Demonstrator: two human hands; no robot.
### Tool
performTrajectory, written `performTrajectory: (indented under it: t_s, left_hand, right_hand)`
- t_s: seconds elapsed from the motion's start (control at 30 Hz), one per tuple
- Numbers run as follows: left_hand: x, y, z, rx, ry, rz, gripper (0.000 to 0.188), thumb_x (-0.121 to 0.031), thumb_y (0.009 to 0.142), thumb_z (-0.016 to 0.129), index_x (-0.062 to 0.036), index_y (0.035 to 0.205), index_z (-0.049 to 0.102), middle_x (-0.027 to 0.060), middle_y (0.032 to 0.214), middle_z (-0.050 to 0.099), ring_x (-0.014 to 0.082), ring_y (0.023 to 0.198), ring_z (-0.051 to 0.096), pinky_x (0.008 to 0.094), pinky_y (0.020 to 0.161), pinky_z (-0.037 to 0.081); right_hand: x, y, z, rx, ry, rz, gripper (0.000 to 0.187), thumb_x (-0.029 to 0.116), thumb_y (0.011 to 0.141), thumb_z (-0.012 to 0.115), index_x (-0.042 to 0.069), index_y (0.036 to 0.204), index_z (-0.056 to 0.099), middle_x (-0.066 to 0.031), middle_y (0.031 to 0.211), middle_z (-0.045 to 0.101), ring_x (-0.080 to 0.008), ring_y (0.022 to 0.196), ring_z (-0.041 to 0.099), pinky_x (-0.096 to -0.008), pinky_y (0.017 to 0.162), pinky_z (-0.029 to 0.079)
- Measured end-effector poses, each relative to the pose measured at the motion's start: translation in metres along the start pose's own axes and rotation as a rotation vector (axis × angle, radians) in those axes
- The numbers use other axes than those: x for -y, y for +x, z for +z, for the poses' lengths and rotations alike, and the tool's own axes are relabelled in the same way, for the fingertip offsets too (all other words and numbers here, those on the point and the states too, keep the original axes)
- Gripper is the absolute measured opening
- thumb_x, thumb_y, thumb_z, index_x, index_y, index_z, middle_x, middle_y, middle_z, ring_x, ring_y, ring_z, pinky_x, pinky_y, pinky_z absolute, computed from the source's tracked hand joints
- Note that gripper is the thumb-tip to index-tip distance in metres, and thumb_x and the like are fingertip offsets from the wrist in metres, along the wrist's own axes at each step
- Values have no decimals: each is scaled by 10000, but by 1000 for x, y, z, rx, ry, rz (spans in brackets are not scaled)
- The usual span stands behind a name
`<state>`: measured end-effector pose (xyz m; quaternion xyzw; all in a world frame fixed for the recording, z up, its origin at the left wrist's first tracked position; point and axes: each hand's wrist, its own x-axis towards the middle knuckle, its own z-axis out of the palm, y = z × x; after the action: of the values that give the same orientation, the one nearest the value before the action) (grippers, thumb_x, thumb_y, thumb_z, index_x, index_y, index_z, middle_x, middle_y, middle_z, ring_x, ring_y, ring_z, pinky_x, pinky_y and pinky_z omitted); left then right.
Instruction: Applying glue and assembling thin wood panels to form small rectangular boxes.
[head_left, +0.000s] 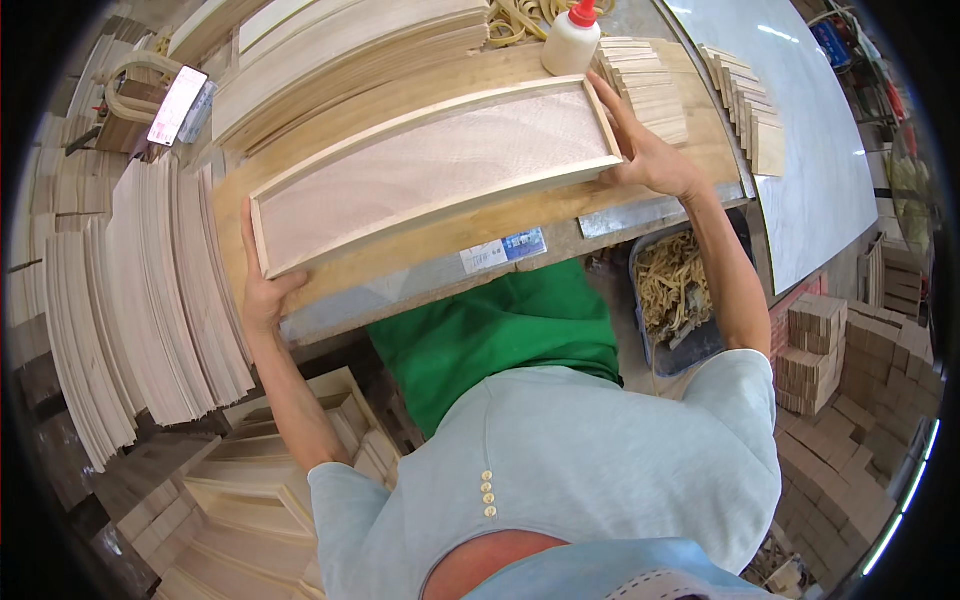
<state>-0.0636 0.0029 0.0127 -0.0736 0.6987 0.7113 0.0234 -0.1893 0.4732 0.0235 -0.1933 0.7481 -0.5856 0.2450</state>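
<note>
We note the near table (pixel 712 130) edge first, running just below the wooden frame. Left hand (pixel 265 297) at 9 o'clock, right hand (pixel 652 158) at 2: each grip clamped on one end of the wooden frame (pixel 430 165), presumably to steady its length. It spans 10 to 1. Farther, the bottle (pixel 572 46) at 1 and board stack (pixel 350 65) at 11 seem to crowd its far rail.

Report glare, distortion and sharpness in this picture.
Head view: white glare streaks on the grey tabletop, and the phone screen looks bright and pale; head view: fisheye curvature bows the long edges of the shallow wooden tray, with black filling the corners; head view: that tray looks fairly sharp, without obvious motion blur.
</note>
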Motion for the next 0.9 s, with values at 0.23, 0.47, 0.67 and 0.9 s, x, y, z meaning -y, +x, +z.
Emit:
performTrajectory:
  t_s: [0.23, 0.47, 0.67, 0.9]
  left_hand:
    - [5, 2, -2, -46, -139, 26, 1096, -89, 593, 669, -195, 1532, 114, 73, 1521, 242, 236, 1370, 295, 349, 1099, 291]
    - [7, 1, -1, -59, -112, 38, 1011, -251, 684, 668, -160, 1530, 122, 103, 1531, 209, 243, 1389, 269, 366, 1129, 239]
    - [7, -1, -2, -91, -138, 91, 1016, -336, 724, 710, -109, 1523, 125, 106, 1526, 222, 249, 1395, 263, 367, 1131, 244]
    - [11, -1, -6, -200, -162, 70, 1092, -582, 758, 689, -78, 1515, 84, 164, 1540, 194, 287, 1413, 231, 420, 1142, 228]
  right_hand:
    - [6, -2, -1, 20, -28, 12, 1158, 10, 615, 664, 242, 1529, -9, -151, 1552, 162, -265, 1400, 247, -401, 1148, 242]
    - [9, -10, -13, 29, -124, -35, 1062, -18, 693, 676, 203, 1527, 57, -140, 1523, 253, -283, 1367, 330, -402, 1120, 315]
    - [29, 33, -92, -554, -395, -2, 376, 193, 927, 572, 32, 1267, 572, -88, 1048, 689, -161, 1003, 629, -287, 863, 491]
    - [-90, 180, -209, -842, -958, 91, 311, 286, 833, 642, 37, 1010, 700, -163, 894, 701, -263, 803, 678, -365, 728, 519]
